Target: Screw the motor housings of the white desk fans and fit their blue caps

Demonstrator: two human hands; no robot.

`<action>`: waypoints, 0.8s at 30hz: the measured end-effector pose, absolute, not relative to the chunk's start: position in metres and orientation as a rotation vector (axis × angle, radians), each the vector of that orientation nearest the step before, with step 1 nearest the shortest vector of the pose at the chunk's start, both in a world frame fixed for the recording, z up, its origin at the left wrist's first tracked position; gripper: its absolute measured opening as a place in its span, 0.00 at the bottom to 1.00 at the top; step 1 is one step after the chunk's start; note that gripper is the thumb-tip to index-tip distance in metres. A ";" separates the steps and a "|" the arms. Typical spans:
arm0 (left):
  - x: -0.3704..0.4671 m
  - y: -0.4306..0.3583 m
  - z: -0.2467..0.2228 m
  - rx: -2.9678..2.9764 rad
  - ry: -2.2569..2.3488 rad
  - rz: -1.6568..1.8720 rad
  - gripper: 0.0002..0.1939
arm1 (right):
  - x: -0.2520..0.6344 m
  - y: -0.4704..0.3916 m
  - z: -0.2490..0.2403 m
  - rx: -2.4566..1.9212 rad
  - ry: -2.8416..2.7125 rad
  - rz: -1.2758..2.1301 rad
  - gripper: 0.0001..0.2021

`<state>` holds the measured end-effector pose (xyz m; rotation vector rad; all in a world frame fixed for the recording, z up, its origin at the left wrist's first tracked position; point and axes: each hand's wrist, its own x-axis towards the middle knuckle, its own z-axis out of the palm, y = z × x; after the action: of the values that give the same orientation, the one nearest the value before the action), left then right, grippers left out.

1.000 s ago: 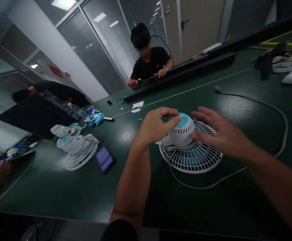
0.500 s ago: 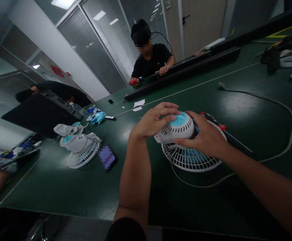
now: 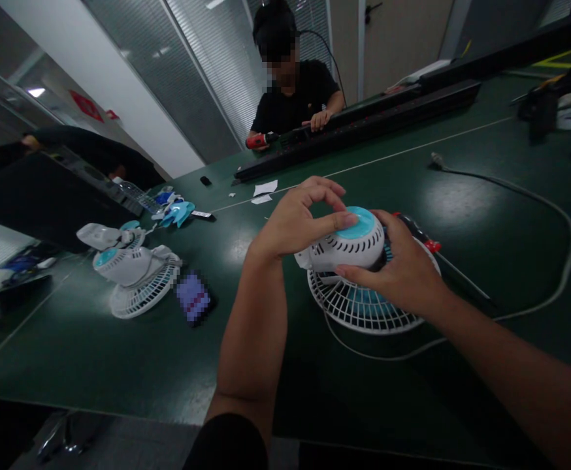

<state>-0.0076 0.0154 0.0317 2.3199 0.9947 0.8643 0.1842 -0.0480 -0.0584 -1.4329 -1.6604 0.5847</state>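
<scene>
A white fan (image 3: 364,316) lies grille down on the green table, its rounded motor housing (image 3: 357,250) on top with a light-blue cap (image 3: 358,223). My left hand (image 3: 302,219) is over the housing's left side, thumb touching the cap, the other fingers raised and apart from it. My right hand (image 3: 398,261) grips the housing from the right, thumb on its lower front and fingers round the back. Behind my right hand lies a screwdriver (image 3: 466,275) with a red and black handle. A pale cable (image 3: 388,358) curves around the fan.
More white fans (image 3: 141,294) stand at left beside a phone (image 3: 193,298). Blue and white parts (image 3: 178,212) and paper scraps (image 3: 264,188) lie farther back. Across the table (image 3: 246,254), a person holds a red tool (image 3: 261,140) near a long black bar (image 3: 364,134).
The view has shifted slightly. My left hand's fingers have lifted off the cap, leaving more of it uncovered, with the thumb still on it. My right hand keeps its grip.
</scene>
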 end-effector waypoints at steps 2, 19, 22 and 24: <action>0.000 0.007 0.036 2.419 1.095 0.829 0.09 | 0.183 -0.048 -0.060 -1.435 -1.656 0.571 0.50; 0.019 -0.017 0.039 2.475 1.482 0.825 0.06 | 0.178 -0.048 -0.068 -1.404 -1.633 0.465 0.48; 0.013 -0.015 0.042 2.498 1.406 0.772 0.06 | 0.178 -0.049 -0.067 -1.401 -1.641 0.464 0.47; 0.008 -0.010 0.042 2.505 1.315 0.732 0.05 | 0.178 -0.049 -0.066 -1.404 -1.657 0.450 0.47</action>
<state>0.0083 -0.0098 0.0419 2.5052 1.3147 0.7317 0.1777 -0.0490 -0.0656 -1.4042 -1.6574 0.4496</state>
